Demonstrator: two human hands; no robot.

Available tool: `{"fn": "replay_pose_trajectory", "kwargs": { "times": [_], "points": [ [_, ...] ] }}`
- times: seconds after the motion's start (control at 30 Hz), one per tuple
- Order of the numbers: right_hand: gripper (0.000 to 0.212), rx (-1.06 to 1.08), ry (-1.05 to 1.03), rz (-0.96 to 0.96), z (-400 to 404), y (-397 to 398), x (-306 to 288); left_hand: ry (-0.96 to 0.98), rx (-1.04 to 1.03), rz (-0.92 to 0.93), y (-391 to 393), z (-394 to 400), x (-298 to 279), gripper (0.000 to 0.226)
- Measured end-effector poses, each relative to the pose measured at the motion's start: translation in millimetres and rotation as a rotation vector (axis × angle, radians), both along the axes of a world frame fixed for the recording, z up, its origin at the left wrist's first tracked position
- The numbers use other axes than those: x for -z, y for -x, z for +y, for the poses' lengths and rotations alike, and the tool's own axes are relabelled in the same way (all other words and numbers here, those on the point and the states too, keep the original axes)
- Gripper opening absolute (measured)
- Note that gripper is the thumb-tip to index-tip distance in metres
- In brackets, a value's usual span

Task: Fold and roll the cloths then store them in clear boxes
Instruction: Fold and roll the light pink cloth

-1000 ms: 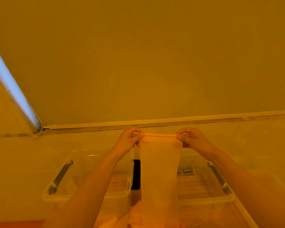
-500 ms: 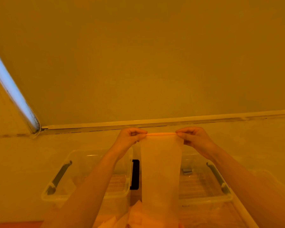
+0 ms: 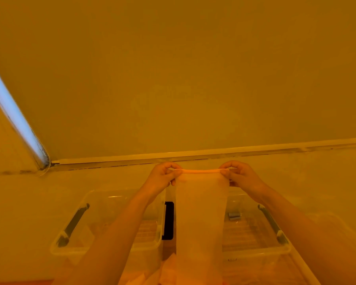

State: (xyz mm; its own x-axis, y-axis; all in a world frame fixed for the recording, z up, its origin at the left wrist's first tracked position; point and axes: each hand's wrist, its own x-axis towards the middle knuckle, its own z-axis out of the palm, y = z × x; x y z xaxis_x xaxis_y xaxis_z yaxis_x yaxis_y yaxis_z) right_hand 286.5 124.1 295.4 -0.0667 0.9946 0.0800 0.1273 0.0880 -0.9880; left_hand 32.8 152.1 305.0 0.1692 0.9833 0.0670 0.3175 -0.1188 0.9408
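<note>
Everything is lit in a deep amber glow. At the far left, a bright blue-white strip of light [image 3: 12, 114] slants down the wall to a corner where it meets a pale ledge [image 3: 214, 152] running across the width of the view.

Lower left, a clear box [image 3: 70, 227] sits open on the floor, with a dark grey handle on its left end. Whether it holds anything cannot be told. A narrow black object [image 3: 169, 221] stands in the gap just to its right.

Above that box, the person's left hand [image 3: 162, 177] is raised, its fingers [image 3: 174, 167] curled and pinched with the thumb on the left corner of a cloth [image 3: 201, 212]. The cloth is pale, thin and folded into a long narrow strip; it hangs straight down from its taut top edge, held in the air in the middle of the view, in front of both boxes. Its lower end reaches a heap of similar peach-toned cloths [image 3: 152, 276] at the bottom edge.

The right hand [image 3: 243, 175] mirrors the left, fingers [image 3: 227, 167] and thumb clamped together on the cloth's right corner.

To the right, a second clear box [image 3: 261, 243] sits open beside the first, grey handle on its right end and a small grey item [image 3: 233, 215] within.
</note>
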Motion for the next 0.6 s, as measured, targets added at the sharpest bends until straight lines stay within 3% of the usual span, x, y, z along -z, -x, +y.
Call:
{"fn": "replay_pose_trajectory", "kwargs": {
  "times": [0.27, 0.43, 0.6],
  "points": [
    [0.021, -0.009, 0.03, 0.281, -3, -2, -8, 0.081, 0.073, -0.311, 2, -2, -6, 0.025],
    [0.014, 0.007, 0.03, 0.248, -3, 2, -10, 0.039, 0.026, -0.187, 1, -5, -8, 0.013],
    [0.02, 0.021, 0.011, 0.124, -3, -2, -3, -0.012, 0.018, -0.019, 3, -5, -6, 0.018]
  ]
}}
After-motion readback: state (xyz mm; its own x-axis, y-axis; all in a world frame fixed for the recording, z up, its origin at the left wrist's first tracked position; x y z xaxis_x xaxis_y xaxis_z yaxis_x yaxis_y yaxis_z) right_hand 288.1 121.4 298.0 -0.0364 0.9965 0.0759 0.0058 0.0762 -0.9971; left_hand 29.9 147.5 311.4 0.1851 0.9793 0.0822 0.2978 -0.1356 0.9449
